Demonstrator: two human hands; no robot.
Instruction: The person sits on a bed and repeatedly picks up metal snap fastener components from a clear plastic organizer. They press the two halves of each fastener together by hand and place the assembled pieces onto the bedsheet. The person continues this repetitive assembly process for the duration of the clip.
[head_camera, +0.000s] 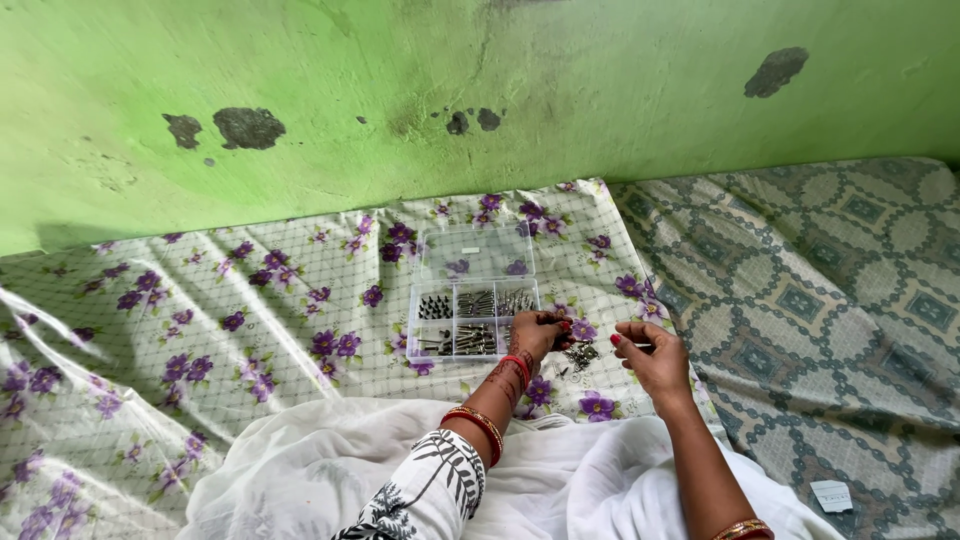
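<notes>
Sitting against the green wall (480, 90), I have a clear plastic compartment box (475, 318) as my centre, its lid (478, 252) folded open behind it toward the wall. Its compartments hold dark screws and metal fasteners. My left hand (538, 332) rests at the box's near right corner, fingers curled over something small; what it grips I cannot tell. Just right of the box lies a loose pile of screws (580, 355) on the flowered plastic sheet (200, 320). My right hand (652, 358) hovers beyond that pile, fingers pinched on a thin metal piece. A patterned mat (840, 300) lies farther right of the box.
</notes>
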